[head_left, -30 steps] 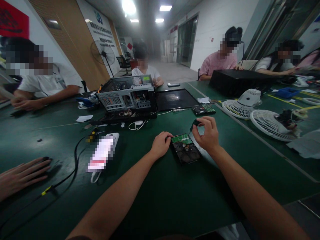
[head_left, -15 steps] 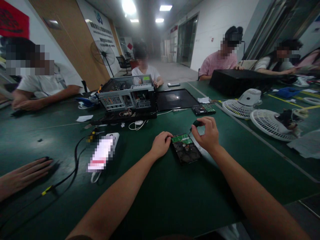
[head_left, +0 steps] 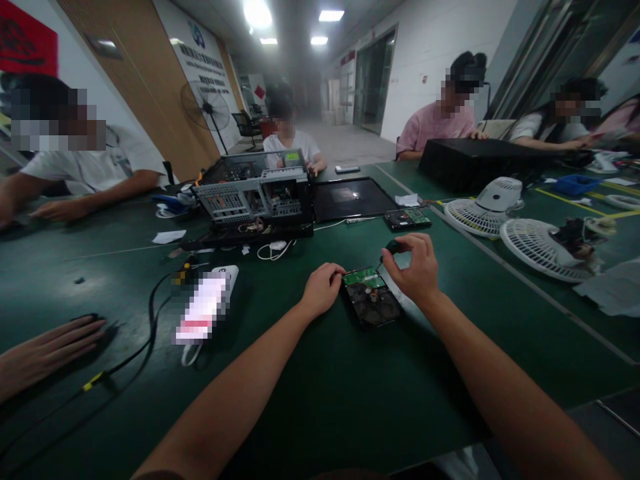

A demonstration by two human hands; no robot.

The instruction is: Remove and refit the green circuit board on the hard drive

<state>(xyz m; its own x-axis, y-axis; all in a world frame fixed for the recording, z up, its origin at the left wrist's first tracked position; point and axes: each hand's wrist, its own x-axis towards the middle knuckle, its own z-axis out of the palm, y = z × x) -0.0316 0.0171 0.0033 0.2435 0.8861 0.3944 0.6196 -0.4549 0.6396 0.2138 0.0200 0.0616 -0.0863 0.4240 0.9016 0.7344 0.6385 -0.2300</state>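
Observation:
A hard drive [head_left: 372, 296] lies on the green table [head_left: 320, 387] with its green circuit board facing up. My left hand [head_left: 323, 288] rests closed against the drive's left edge, holding it. My right hand [head_left: 414, 269] hovers over the drive's far right corner, fingers pinched round the dark handle of a small screwdriver [head_left: 391, 248] whose tip points down at the board.
An open computer case [head_left: 257, 193] and a black panel [head_left: 350, 198] stand beyond. A second hard drive [head_left: 407, 219] and fan parts [head_left: 543, 247] lie to the right. A phone [head_left: 203, 310] with cables lies left. Another person's hand [head_left: 45, 350] rests at the left edge. Several people sit around.
My hands and the drive have stayed almost still. The person at far left has shifted their arms a little.

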